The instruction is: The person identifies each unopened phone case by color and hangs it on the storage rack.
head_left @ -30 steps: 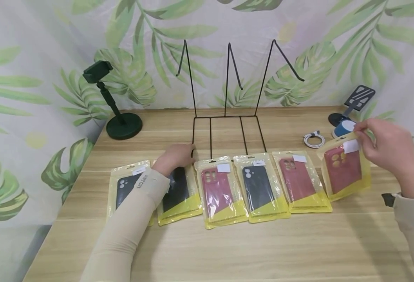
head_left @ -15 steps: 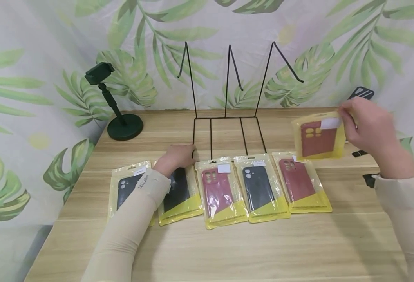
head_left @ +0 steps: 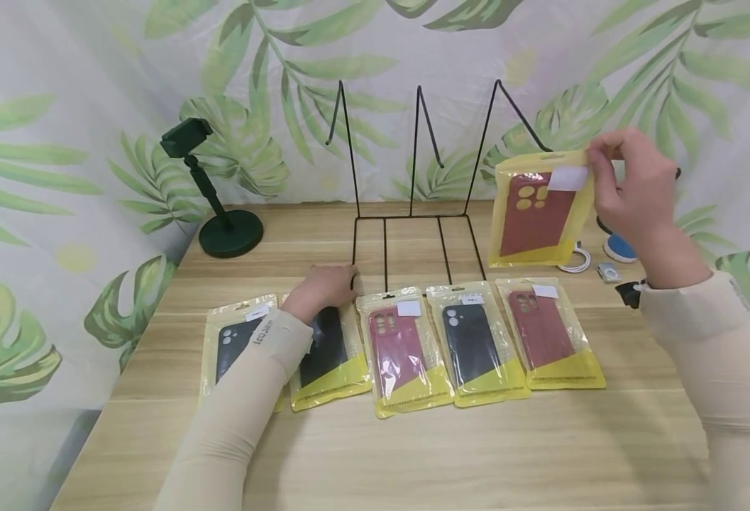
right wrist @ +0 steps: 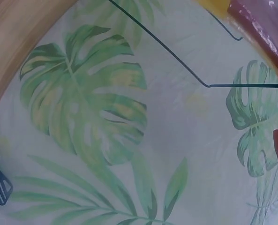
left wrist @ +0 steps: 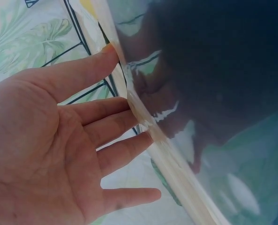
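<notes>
My right hand pinches the top corner of a yellow-edged packet with a red phone case and holds it in the air beside the right hook of the black wire display rack. A corner of that packet shows in the right wrist view, next to a wire hook. My left hand rests flat with straight fingers on the top edge of a packet with a black case, by the rack's front left corner. More packets lie in a row on the wooden table.
A dark green phone stand stands at the back left of the table. At the back right lie a white coiled cable, a blue round object and a small clip. A leaf-print cloth hangs behind.
My right hand has lifted the red-case packet off the table, up and leftward to the rack's right hook. The left hand has stayed where it was.
</notes>
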Demonstrator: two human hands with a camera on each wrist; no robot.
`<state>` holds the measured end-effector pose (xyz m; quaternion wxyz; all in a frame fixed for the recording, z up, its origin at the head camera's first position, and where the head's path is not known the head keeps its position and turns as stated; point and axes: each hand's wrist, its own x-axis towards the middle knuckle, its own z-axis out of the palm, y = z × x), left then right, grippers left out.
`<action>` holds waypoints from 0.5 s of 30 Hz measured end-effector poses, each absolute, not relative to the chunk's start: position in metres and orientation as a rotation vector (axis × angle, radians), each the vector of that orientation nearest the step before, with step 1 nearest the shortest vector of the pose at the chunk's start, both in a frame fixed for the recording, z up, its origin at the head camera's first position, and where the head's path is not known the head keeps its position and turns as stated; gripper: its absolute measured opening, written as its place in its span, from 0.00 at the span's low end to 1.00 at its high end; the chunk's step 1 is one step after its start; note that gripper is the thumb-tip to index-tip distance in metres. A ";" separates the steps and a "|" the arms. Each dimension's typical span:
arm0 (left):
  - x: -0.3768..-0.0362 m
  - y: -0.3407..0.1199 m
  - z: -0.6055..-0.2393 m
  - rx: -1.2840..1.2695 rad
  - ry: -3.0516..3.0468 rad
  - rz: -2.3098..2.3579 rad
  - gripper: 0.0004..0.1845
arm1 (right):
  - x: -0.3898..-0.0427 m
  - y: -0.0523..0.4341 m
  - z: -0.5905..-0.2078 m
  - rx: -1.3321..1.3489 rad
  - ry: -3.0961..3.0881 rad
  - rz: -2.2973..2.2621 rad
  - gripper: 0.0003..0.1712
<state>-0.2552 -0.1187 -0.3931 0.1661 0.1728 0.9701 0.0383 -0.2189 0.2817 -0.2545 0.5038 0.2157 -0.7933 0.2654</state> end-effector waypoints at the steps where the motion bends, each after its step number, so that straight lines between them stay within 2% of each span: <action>1: -0.255 -0.118 -0.393 0.490 2.760 0.113 0.28 | -0.220 0.281 -0.254 0.517 -1.916 0.646 0.05; 15: -0.254 -0.119 -0.392 0.501 2.759 0.091 0.25 | -0.242 0.277 -0.256 0.452 -2.033 0.604 0.11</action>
